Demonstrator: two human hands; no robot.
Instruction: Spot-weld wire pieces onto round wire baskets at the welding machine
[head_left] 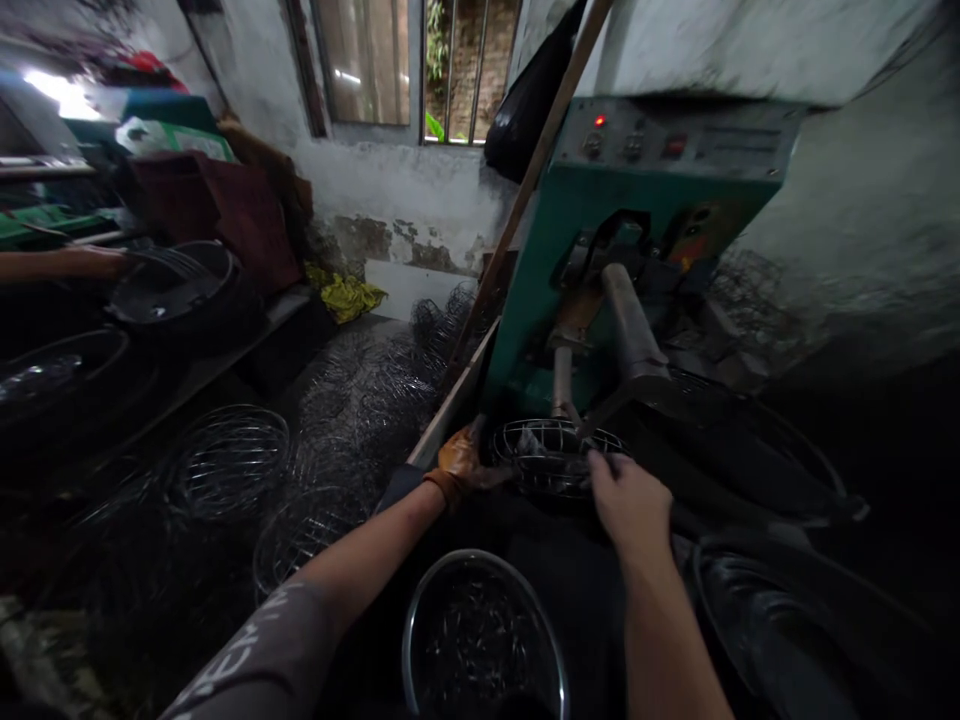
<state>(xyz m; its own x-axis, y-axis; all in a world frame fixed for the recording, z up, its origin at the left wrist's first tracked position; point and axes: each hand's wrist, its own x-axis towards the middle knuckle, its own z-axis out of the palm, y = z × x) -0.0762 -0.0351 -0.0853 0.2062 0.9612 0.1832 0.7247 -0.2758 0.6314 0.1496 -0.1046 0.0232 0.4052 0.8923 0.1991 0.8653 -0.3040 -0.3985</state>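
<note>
A round wire basket [551, 455] sits under the arm of a green machine [622, 250]. My left hand [465, 462], in a brown glove, grips the basket's left rim. On the right rim, my bare right hand [628, 500] is closed with its fingers curled over the wire. A grey metal bar [630, 325] of the machine reaches down to the basket's top.
A metal bowl [484, 635] with small wire pieces lies below my hands. Several wire baskets [229, 460] lie piled on the left. Dark tubs [176, 285] stand at far left, where another person's arm [64, 263] shows. A wooden stick [525, 190] leans by the machine.
</note>
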